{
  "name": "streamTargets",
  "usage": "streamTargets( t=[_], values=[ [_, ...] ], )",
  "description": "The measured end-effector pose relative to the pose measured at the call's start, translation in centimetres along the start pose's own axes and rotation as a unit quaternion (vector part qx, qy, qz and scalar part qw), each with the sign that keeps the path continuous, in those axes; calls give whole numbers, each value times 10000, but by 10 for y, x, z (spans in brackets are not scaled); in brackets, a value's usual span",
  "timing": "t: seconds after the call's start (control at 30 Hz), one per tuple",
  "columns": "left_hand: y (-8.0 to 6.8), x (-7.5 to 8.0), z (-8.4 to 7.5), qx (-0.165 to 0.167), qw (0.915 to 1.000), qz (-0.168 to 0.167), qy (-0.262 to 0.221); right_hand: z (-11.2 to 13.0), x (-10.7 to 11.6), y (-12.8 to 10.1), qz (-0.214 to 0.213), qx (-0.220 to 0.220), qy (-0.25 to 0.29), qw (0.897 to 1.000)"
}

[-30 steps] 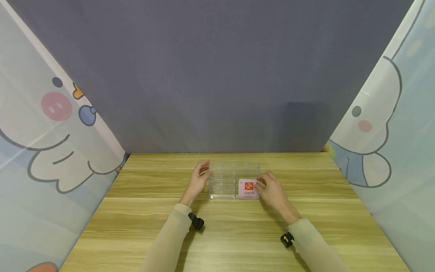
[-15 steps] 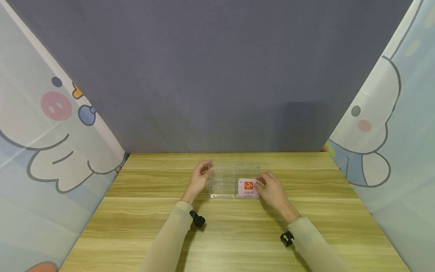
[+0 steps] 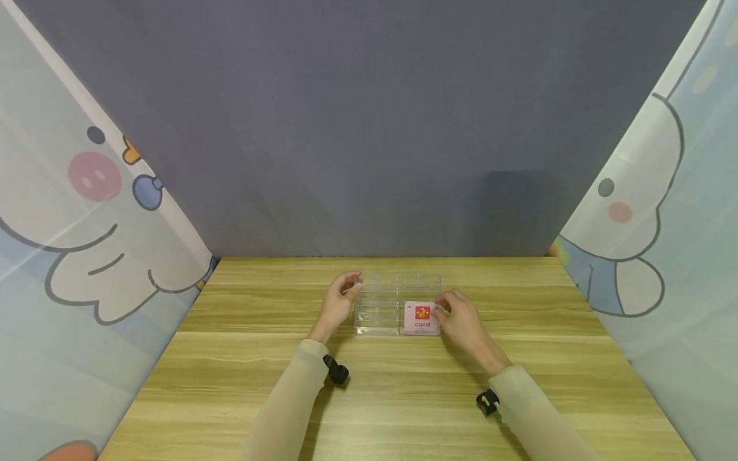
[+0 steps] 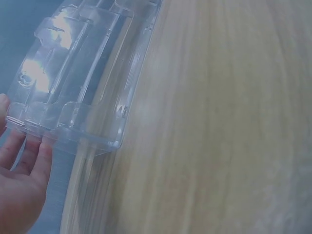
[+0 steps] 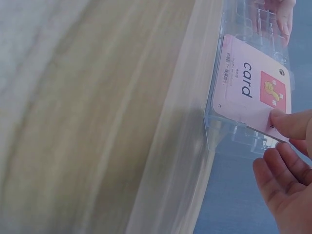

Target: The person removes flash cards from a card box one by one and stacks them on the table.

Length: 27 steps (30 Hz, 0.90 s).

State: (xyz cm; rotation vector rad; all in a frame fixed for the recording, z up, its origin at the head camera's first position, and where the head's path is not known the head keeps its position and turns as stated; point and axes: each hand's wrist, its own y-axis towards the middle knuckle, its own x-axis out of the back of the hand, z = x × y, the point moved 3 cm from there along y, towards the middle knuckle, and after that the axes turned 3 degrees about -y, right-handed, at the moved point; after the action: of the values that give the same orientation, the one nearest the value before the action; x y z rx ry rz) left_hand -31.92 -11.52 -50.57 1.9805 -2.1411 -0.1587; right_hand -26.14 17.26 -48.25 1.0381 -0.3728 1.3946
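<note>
A clear plastic card rack (image 3: pixel 376 314) with tiered compartments in two columns stands on the wooden table. My left hand (image 3: pixel 337 304) grips its upper left end; in the left wrist view the fingers (image 4: pixel 43 158) lie against the rack's side and the thumb shows at the far left edge. Pink flash cards (image 3: pixel 422 319), the front one printed "card" with a red picture, sit in the front right compartment. At their upper right corner, my right hand (image 3: pixel 463 323) pinches them. The right wrist view shows its thumb (image 5: pixel 287 122) on the front card, other fingers loosely bent beside the rack.
The wooden table (image 3: pixel 398 397) reaches back to a dark grey panel (image 3: pixel 369 128). Cartoon-printed curtains (image 3: pixel 52 358) flank it on both sides. A black wrist camera (image 3: pixel 336 370) is strapped on the left sleeve, another wrist camera (image 3: pixel 487 402) on the right.
My left hand has shifted very slightly to the right at the rack's end. The right hand, the cards and the rack hold their places.
</note>
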Motion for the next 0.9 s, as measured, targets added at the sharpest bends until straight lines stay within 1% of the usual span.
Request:
streamTargets(
  t=[0.37,0.6,0.73,0.9],
  values=[
    [1,0,4,-87,9999,-43,-43,-2,0,0,14,-93,85,9999],
    [1,2,4,-106,9999,20,-39,-2,1,1,-31,0,60,10000],
    [2,3,3,-56,10000,17,-42,-2,1,1,-57,-6,62,10000],
    [2,2,3,86,9999,40,-42,-1,1,2,-131,30,49,9999]
  ],
)
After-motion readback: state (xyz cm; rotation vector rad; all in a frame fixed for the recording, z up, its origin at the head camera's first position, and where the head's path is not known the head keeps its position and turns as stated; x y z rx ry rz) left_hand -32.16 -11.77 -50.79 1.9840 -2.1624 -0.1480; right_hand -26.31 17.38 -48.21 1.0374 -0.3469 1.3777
